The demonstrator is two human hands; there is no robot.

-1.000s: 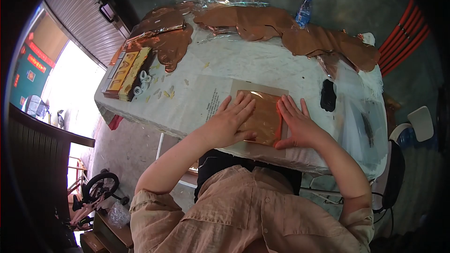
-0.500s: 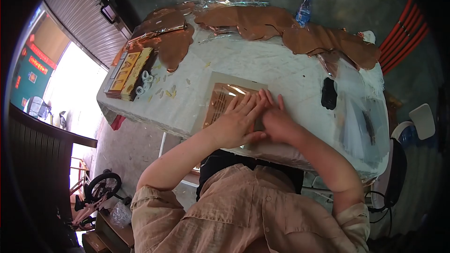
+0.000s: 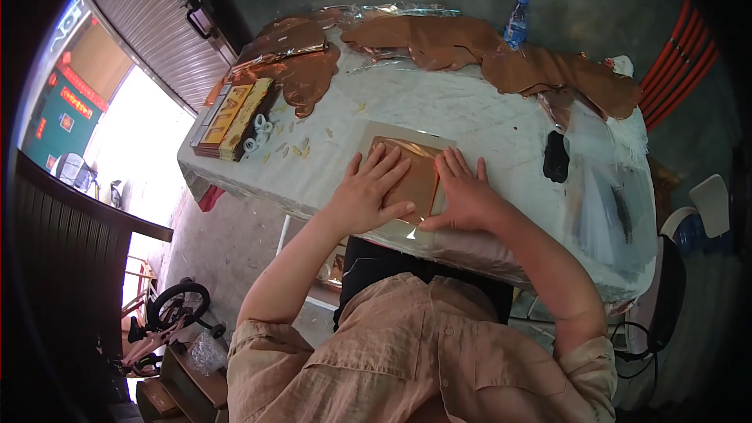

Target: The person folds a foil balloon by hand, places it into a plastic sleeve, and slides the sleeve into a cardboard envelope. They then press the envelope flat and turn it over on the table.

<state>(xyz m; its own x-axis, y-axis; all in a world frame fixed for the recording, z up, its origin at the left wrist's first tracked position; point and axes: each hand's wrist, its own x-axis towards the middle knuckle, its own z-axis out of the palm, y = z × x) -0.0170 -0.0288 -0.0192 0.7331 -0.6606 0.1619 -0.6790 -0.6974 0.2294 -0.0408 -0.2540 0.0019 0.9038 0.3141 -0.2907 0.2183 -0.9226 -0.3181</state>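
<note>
A flat brown packet (image 3: 415,180) with a shiny, film-like surface lies on a pale rectangular sheet (image 3: 376,131) near the table's front edge. My left hand (image 3: 368,194) rests over the packet's left side, fingers spread and thumb pointing right. Along the packet's right edge lies my right hand (image 3: 468,197), its fingers stretched forward and its thumb reaching toward the near edge. Both palms face down and neither hand grasps anything. Parts of the packet are hidden under the hands.
Brown sheets (image 3: 446,37) lie along the table's far side, near a blue-capped water bottle (image 3: 516,22). At the left are stacked yellow packs (image 3: 231,119) and white rings (image 3: 257,135). A black object (image 3: 556,157) and clear plastic bags (image 3: 599,204) lie at the right.
My hands were together over the packet's right part; now they are apart. The left has moved left onto the packet's left side, and the right lies along the right edge.
</note>
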